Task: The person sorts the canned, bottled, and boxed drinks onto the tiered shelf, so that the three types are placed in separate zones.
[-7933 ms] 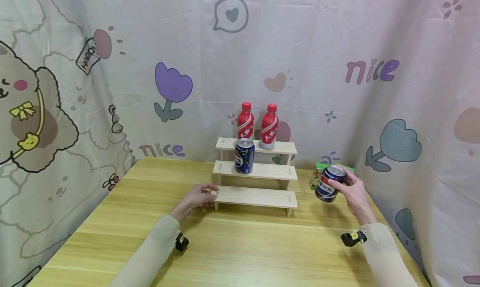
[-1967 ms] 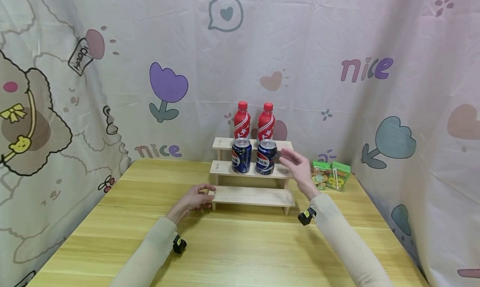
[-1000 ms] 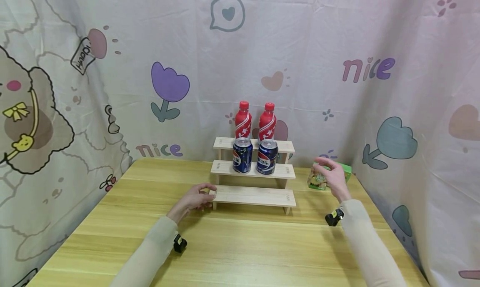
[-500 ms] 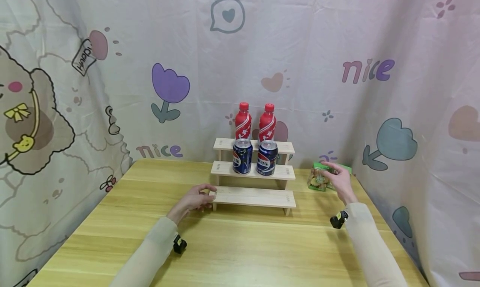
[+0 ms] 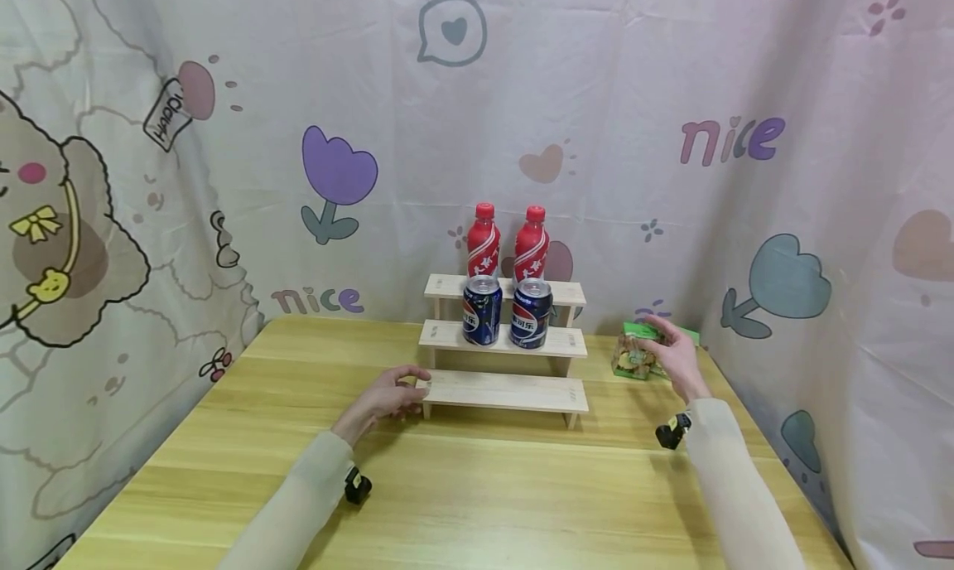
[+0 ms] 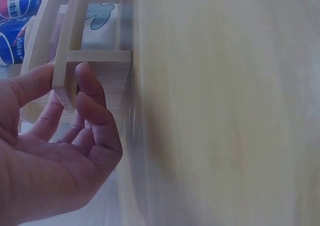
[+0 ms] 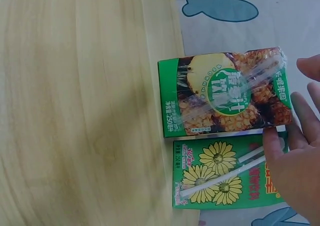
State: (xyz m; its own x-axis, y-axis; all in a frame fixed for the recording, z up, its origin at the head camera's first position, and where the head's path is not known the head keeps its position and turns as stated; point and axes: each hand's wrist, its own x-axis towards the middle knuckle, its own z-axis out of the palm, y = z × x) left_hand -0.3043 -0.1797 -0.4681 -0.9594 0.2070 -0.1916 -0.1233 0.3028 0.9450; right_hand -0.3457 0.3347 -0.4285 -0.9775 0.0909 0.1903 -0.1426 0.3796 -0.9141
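One pineapple carton (image 7: 225, 93) stands far right on the table (image 5: 477, 504), likely light, slick and squeezable, best held by its sides; the right hand (image 5: 676, 358) spreads loosely beside it; the left hand (image 5: 387, 394) pinches the shelf (image 5: 507, 390).

A flat, yellow-toned wood-grain table (image 5: 477, 495) is enclosed on three sides by creased, pale fabric hangings (image 5: 596, 73), printed with a purple tulip (image 5: 339, 168), a blue-grey tulip (image 5: 788, 276), pastel "nice" lettering (image 5: 734, 143) and, at left, a black-outlined cartoon animal (image 5: 63, 239). The right-hand corner (image 5: 734, 214) is darkened by soft vertical shadow.
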